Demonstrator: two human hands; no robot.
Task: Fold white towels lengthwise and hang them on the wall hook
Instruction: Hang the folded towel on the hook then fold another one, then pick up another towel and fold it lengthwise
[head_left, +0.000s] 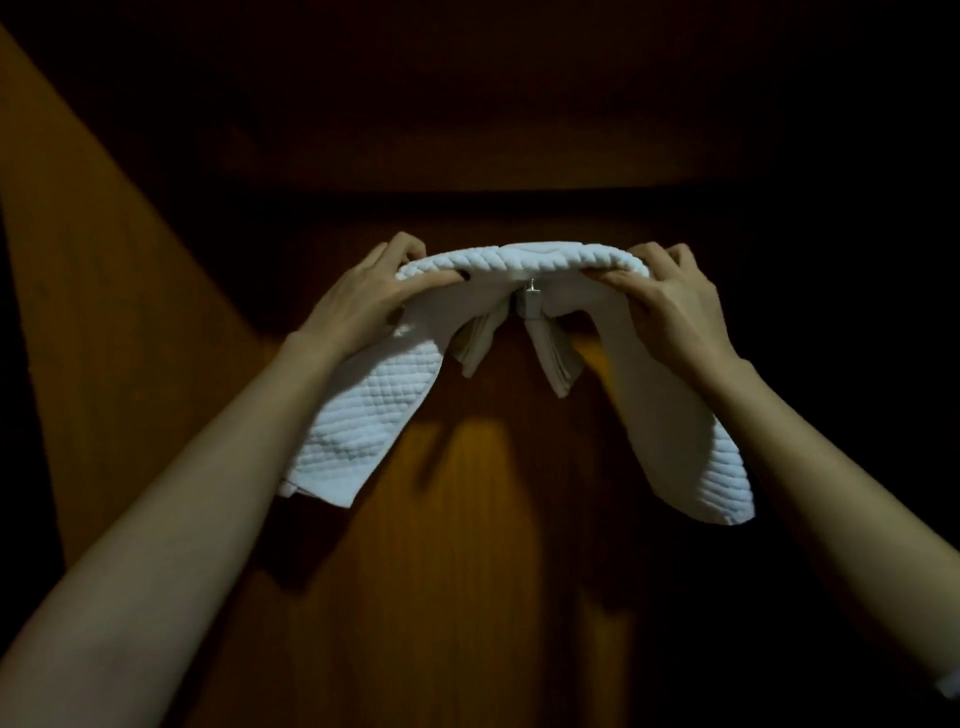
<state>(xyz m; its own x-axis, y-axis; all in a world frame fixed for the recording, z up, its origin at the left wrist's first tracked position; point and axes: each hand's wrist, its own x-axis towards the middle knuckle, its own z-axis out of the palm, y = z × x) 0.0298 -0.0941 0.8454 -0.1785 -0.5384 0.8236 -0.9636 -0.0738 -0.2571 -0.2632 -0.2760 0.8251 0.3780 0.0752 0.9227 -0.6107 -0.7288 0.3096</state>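
A folded white towel (524, 260) with a quilted weave is stretched level between both hands, its two ends drooping down at either side. My left hand (363, 306) pinches its left part and my right hand (670, 306) pinches its right part. Its middle lies just above a small metal wall hook (531, 301) on the wooden wall. Below the hook hang the ends of another pale towel (550, 358), draped over the hook, partly hidden behind the held one.
A dark brown wooden wall (467, 571) fills the view, lit in a patch below the hook. A lighter wooden panel (104, 312) runs along the left. The right side and the top are in deep shadow.
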